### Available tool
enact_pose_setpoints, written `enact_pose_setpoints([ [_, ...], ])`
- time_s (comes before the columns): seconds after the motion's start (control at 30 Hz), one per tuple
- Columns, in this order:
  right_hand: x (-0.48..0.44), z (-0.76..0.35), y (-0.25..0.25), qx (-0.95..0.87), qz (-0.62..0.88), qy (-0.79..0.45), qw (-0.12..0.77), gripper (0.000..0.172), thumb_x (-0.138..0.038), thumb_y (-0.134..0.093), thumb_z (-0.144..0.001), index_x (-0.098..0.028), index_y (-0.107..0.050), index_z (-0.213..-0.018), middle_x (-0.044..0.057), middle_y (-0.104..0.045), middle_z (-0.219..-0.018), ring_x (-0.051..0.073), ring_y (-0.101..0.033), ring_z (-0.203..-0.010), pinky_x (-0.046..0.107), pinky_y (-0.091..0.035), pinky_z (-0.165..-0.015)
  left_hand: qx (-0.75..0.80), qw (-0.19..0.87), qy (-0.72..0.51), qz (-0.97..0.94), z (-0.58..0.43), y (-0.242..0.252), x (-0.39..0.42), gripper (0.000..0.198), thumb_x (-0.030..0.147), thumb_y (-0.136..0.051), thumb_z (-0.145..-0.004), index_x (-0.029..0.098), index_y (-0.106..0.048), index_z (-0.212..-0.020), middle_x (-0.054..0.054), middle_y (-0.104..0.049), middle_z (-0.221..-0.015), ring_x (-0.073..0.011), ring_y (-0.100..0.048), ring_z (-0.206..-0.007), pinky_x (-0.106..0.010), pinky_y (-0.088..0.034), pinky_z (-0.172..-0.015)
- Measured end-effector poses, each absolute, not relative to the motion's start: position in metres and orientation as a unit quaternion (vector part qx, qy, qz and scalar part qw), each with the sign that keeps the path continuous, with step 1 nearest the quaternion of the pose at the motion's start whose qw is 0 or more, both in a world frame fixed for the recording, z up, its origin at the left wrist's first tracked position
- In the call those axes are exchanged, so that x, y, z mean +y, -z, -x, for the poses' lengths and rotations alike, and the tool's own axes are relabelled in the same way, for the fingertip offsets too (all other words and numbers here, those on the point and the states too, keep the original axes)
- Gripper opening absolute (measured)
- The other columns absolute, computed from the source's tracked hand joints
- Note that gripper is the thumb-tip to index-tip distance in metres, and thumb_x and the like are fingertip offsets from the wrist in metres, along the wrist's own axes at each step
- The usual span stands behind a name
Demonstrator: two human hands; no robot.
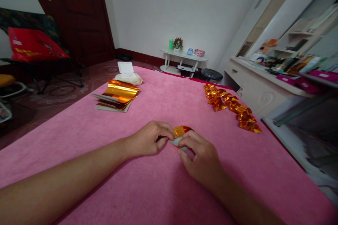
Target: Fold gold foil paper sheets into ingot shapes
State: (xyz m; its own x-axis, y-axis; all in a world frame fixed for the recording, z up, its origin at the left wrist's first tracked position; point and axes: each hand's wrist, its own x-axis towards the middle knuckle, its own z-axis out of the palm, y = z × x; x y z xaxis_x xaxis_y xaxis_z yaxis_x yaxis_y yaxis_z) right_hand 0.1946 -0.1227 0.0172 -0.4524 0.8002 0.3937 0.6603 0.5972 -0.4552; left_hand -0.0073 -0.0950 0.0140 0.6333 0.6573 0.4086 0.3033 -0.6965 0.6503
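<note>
A piece of gold foil paper (179,131), partly folded with its grey-white back showing, lies between my hands on the pink cloth. My left hand (150,137) pinches its left edge between thumb and fingers. On the other side, my right hand (200,151) grips the paper with bent fingers, covering part of it. A stack of gold foil sheets (123,91), curling upward, rests at the back left. Toward the right edge lie several folded gold foil pieces (229,102) in rough rows.
The pink cloth (105,168) covers the table. Behind the foil stack sits a wipes pack (129,75) with its white lid raised. Beyond are a small white stand (182,55) and a dark round stool (211,74). A cluttered dresser (264,88) borders the right side.
</note>
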Motion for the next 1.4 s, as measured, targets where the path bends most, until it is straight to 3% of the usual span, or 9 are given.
enact_pose_setpoints([
  [0.2, -0.117, -0.195, -0.013, -0.819, 0.468, -0.14, 0.302, 0.015, -0.01, -0.049, -0.074, -0.02, -0.05, -0.062, -0.001, -0.051, -0.068, 0.013, -0.048, -0.061, 0.024, -0.038, -0.058, 0.279, 0.273, -0.318, -0.864, 0.009, -0.013, -0.096, 0.039, -0.004, -0.042, -0.07, 0.016, -0.067, -0.093, -0.006, -0.066, -0.093, -0.014, -0.061, -0.087, -0.025, -0.049, -0.078],
  [0.4, -0.116, -0.191, -0.015, -0.808, 0.501, -0.127, 0.283, 0.019, -0.009, -0.048, -0.073, -0.02, -0.041, -0.059, -0.002, -0.046, -0.067, 0.011, -0.045, -0.059, 0.023, -0.034, -0.056, 0.287, 0.258, -0.328, -0.862, 0.011, -0.015, -0.097, 0.041, -0.003, -0.042, -0.07, 0.017, -0.066, -0.095, -0.005, -0.069, -0.092, -0.0164, -0.061, -0.091, -0.031, -0.048, -0.084],
  [0.6, -0.117, -0.189, -0.015, -0.802, 0.522, -0.114, 0.267, 0.017, -0.008, -0.048, -0.07, -0.02, -0.04, -0.06, -0.002, -0.046, -0.066, 0.011, -0.044, -0.059, 0.023, -0.031, -0.055, 0.251, 0.267, -0.278, -0.888, 0.013, -0.018, -0.098, 0.058, -0.007, -0.038, -0.069, 0.022, -0.062, -0.114, -0.003, -0.066, -0.108, -0.0143, -0.06, -0.098, -0.027, -0.046, -0.09],
  [0.83, -0.115, -0.188, -0.016, -0.798, 0.527, -0.129, 0.263, 0.021, -0.018, -0.049, -0.08, -0.019, -0.043, -0.06, -0.002, -0.048, -0.068, 0.011, -0.046, -0.06, 0.023, -0.033, -0.057, 0.261, 0.211, -0.239, -0.911, 0.014, -0.017, -0.1, 0.054, -0.003, -0.041, -0.075, 0.022, -0.059, -0.12, -0.005, -0.063, -0.114, -0.0157, -0.058, -0.103, -0.028, -0.045, -0.094],
  [0.97, -0.114, -0.188, -0.014, -0.793, 0.538, -0.119, 0.259, 0.021, -0.014, -0.05, -0.077, -0.019, -0.04, -0.058, -0.002, -0.046, -0.066, 0.011, -0.045, -0.058, 0.023, -0.031, -0.055, 0.257, 0.197, -0.242, -0.915, 0.014, -0.016, -0.1, 0.058, -0.003, -0.042, -0.075, 0.024, -0.055, -0.125, -0.004, -0.062, -0.118, -0.0152, -0.057, -0.104, -0.028, -0.045, -0.095],
  [1.4, -0.114, -0.186, -0.01, -0.795, 0.551, -0.097, 0.233, 0.017, -0.012, -0.05, -0.073, -0.019, -0.04, -0.061, -0.002, -0.045, -0.07, 0.011, -0.042, -0.06, 0.024, -0.027, -0.055, 0.274, 0.151, -0.204, -0.928, 0.008, -0.02, -0.103, 0.033, 0.013, -0.041, -0.09, 0.019, -0.06, -0.116, -0.006, -0.062, -0.109, -0.0179, -0.056, -0.1, -0.032, -0.044, -0.091],
])
